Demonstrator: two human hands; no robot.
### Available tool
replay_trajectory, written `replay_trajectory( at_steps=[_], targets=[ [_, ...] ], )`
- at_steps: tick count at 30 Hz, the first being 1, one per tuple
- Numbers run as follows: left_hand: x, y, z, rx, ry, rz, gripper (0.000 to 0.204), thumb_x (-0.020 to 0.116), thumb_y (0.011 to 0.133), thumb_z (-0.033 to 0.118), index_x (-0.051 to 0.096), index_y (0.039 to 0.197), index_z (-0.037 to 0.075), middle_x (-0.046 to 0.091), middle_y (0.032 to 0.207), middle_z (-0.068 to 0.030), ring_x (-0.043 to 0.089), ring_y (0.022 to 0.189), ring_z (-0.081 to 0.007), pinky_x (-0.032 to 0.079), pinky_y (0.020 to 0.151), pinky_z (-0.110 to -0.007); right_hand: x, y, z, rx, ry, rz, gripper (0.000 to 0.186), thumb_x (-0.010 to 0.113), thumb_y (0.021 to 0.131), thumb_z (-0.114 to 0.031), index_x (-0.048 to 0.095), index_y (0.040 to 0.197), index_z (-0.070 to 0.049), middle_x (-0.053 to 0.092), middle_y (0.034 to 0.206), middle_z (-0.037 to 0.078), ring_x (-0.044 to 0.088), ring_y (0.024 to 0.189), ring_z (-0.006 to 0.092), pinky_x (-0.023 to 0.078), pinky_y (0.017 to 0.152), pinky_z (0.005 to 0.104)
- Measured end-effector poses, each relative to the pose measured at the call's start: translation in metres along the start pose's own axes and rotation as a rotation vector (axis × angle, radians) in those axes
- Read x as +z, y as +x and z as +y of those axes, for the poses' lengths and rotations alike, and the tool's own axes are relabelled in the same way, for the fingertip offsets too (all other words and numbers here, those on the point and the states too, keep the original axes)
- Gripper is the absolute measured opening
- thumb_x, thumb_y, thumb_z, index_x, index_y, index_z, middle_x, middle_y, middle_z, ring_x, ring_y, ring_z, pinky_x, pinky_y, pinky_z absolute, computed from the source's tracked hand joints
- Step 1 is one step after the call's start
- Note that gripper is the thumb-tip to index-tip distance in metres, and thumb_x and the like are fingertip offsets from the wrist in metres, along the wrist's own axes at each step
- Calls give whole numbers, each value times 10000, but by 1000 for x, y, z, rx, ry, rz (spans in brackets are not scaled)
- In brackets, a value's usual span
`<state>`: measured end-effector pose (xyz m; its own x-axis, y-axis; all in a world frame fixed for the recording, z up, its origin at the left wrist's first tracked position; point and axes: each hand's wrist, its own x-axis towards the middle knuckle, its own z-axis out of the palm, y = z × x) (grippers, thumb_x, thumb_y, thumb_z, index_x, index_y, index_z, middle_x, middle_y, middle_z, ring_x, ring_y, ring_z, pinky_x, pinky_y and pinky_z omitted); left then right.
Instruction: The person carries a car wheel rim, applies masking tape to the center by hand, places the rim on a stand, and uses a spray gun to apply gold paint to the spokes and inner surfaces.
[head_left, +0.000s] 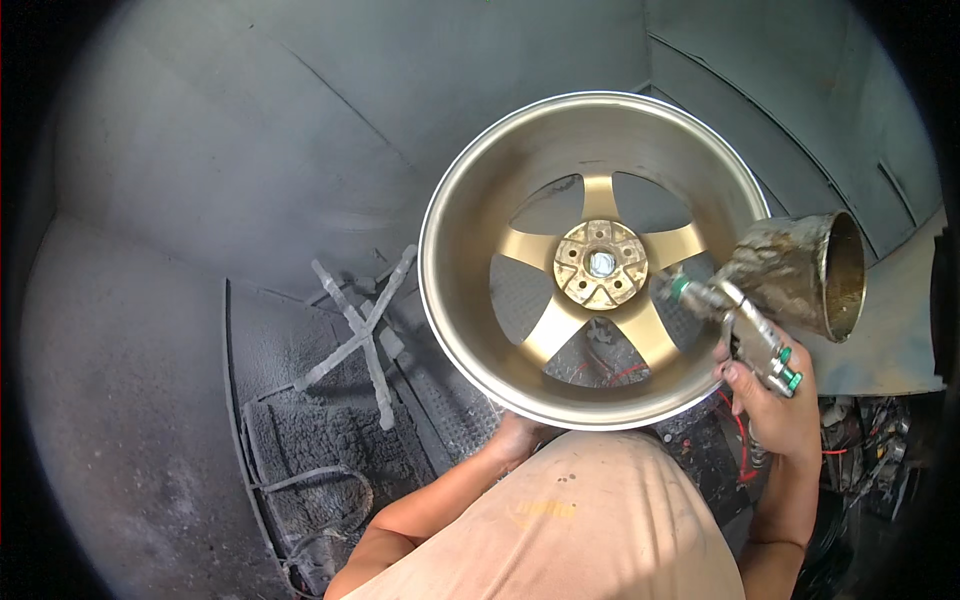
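A five-spoke gold wheel [650, 341] with a paler rim lip faces me in the middle, its hub showing several bolt holes. My right hand [765, 395] grips a silver spray gun [755, 340] with green fittings, held over the wheel's right side. The gun's open metal cup [790, 270], stained with paint, tilts to the right and overlaps the rim. My left hand [520, 435] is at the underside of the wheel's lower rim, with its fingers hidden behind it.
A paint-crusted cross-shaped stand [365, 335] is left of the wheel. Grey booth walls [230, 130] curve round the back and sides. Tangled hoses and cables [870, 450] lie at lower right, and a red hose [742, 450] runs below the gun.
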<state>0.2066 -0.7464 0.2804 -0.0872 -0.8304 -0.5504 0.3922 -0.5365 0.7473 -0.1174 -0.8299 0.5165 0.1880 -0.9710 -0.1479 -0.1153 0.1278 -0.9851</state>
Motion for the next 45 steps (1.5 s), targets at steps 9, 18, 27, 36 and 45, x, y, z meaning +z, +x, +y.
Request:
replay_trajectory(
  at_steps=[9, 18, 27, 36, 45],
  targets=[
    [-22, 0, 20, -131, -30, 55, 456, 572, 1023, 210, 492, 1408, -21, 605, 1354, -145, 579, 1268, -270, 476, 1083, -450, -2, -4, 3, 49, 48, -155, 481, 729, 907, -169, 602, 1320, 41, 703, 979, 55, 616, 734, 65, 518, 542, 224],
    [-39, 15, 42, 102, -120, 253, 373, 589, 1024, 230, 561, 1316, -1, 623, 1258, -119, 607, 1142, -242, 492, 1019, -415, 6, 1, 2, 34, -10, -131, 524, 726, 898, -111, 574, 1376, 39, 712, 956, 48, 586, 681, 61, 503, 547, 220],
    [-23, 7, 30, 24, -169, 185, 402, 578, 1033, 270, 537, 1320, -9, 603, 1290, -115, 582, 1188, -237, 461, 1063, -407, 4, -1, 9, -23, -16, 55, 482, 719, 920, -174, 588, 1330, 42, 698, 992, 60, 608, 749, 70, 517, 550, 227],
    [-4, -3, 21, 43, -129, 110, 472, 537, 1056, 383, 512, 1360, 23, 576, 1358, -116, 535, 1285, -255, 419, 1122, -480, 2, -14, 1, 113, 12, -242, 552, 729, 900, -67, 549, 1410, 41, 719, 1006, 59, 623, 760, 66, 514, 572, 217],
    [23, -10, 15, -41, -139, 7, 509, 589, 1027, 323, 483, 1428, 28, 547, 1432, -121, 507, 1337, -284, 418, 1129, -514, 1, -6, 7, -56, -51, 64, 543, 714, 906, -119, 556, 1405, 28, 694, 979, 39, 589, 733, 66, 505, 570, 226]
  ],
)
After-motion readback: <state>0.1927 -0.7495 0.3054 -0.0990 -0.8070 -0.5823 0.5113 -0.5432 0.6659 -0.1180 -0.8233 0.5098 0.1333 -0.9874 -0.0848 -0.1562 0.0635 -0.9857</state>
